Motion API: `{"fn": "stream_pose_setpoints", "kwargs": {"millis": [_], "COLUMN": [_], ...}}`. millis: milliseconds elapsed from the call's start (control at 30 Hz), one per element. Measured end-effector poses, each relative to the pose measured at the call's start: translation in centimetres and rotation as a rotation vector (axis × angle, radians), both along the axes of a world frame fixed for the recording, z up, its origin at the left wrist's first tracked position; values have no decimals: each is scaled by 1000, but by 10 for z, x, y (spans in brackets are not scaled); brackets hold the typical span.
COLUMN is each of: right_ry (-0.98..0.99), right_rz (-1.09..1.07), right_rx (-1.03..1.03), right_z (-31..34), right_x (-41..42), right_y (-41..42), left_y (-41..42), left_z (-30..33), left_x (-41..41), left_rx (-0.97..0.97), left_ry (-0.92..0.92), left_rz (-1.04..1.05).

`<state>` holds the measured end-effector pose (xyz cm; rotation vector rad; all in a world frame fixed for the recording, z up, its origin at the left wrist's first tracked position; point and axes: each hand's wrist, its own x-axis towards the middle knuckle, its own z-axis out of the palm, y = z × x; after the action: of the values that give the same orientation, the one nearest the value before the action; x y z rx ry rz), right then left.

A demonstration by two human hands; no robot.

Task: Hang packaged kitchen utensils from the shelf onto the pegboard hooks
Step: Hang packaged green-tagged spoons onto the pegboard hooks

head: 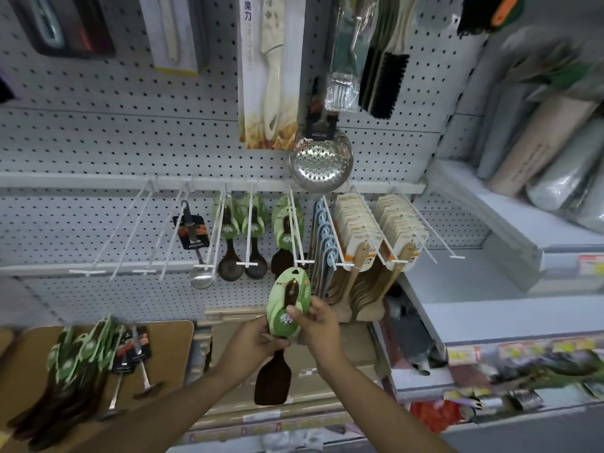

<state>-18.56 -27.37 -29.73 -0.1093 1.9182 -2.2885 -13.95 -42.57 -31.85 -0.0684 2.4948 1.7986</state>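
Head camera: both hands hold one packaged dark wooden spatula (274,377) upright before a white pegboard (98,142). The left hand (251,343) curls round its neck under the green card (288,304); the right hand (318,325) pinches the card's edge. The card top sits just below a white hook (295,230). More packaged utensils (81,358) lie on the shelf (170,335) at lower left

two arms come up from the bottom of the view. both are bare from the elbow down to the wrist, with no sleeve showing. the left hand (253,338) and the right hand (318,328) have no gloves, no rings, and no watch or band on the wrists.
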Motion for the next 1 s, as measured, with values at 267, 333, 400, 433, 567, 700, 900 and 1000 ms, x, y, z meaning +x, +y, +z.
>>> {"fn": "stream_pose_setpoints", "kwargs": {"millis": [267,333,400,433,567,700,900,1000], "right_ry": [-37,-38,-39,-38,-35,-62,-106,-125], "right_rz": [-21,-32,-42,-47,-76,-98,-132,-187], "right_rx": [-22,-32,-25,-20,-27,-22,2,53], "right_z": [-10,-12,-13,-14,-16,-18,-14,-8], "right_x": [-7,-8,-8,-9,-13,-27,-54,-71], "right_y": [-7,-9,-10,-10,-11,-15,-30,-38], "left_y": [-8,-9,-9,-8,-7,-5,-8,-7], "left_z": [-8,-11,-12,-13,-16,-21,-23,-22], "left_x": [-5,-6,-9,-11,-20,-28,-57,-75], "left_rx": [-56,-57,-66,-68,-45,-9,-22,-40], "left_ry": [-60,-61,-63,-64,-80,-90,-90,-90], "left_rz": [-27,-19,-10,-2,6,21,83,108]}}
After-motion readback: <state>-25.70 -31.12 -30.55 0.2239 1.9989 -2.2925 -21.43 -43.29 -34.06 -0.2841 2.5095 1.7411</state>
